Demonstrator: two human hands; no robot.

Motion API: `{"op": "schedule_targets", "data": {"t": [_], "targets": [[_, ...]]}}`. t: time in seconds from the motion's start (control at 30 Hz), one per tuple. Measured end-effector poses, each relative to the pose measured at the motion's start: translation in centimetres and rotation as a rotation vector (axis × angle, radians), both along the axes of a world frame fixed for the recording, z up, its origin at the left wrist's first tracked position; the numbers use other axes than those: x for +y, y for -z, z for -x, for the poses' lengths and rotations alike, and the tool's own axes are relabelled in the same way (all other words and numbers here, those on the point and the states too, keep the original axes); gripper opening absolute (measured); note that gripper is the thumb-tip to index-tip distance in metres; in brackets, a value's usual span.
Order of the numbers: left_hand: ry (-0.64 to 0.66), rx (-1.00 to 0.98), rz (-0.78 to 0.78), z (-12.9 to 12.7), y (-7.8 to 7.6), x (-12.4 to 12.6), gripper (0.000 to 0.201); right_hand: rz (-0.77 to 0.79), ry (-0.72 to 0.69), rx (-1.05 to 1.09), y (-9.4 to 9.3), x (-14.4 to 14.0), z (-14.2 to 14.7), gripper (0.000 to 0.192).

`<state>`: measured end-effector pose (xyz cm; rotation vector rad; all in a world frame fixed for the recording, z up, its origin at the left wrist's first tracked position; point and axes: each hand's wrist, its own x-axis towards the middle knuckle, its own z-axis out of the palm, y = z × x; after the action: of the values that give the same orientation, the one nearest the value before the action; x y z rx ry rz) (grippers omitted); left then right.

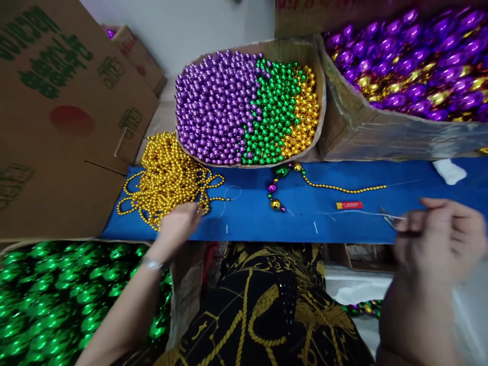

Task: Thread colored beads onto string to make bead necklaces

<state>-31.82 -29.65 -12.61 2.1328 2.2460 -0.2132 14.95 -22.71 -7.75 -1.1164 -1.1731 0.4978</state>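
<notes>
My left hand (181,221) is closed at the lower right edge of a heap of gold bead strands (163,168). The back of the hand hides its fingertips, so what they grip cannot be made out. On the right, my right hand (438,239), slightly blurred, pinches a thin white thread (362,213) that stretches leftward above the blue mat (251,223). Beside its fingertips lies a small metal tool (388,217), partly hidden. Between the hands, a strung piece with large green, purple and gold beads (275,203) continues into a gold bead string (343,190).
A box of loose purple, green and gold beads (217,107) stands behind the mat. Larger purple and gold beads (419,66) fill the right-hand box, green ones (57,295) the lower left. A red lighter (349,205) and a white scrap (450,171) lie on the mat.
</notes>
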Motion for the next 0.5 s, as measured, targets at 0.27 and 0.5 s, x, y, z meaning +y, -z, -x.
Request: {"op": "schedule_targets", "data": {"t": [0.27, 0.5], "targets": [[-0.574, 0.03, 0.545, 14.2, 5.4, -16.5, 0.048, 0.248, -0.222, -0.076, 3.6, 1.2, 5.1, 0.023], [-0.549, 0.006, 0.388, 11.6, 7.6, -17.4, 0.057, 0.302, -0.411, -0.164, 4.5, 1.3, 6.5, 0.022]]}}
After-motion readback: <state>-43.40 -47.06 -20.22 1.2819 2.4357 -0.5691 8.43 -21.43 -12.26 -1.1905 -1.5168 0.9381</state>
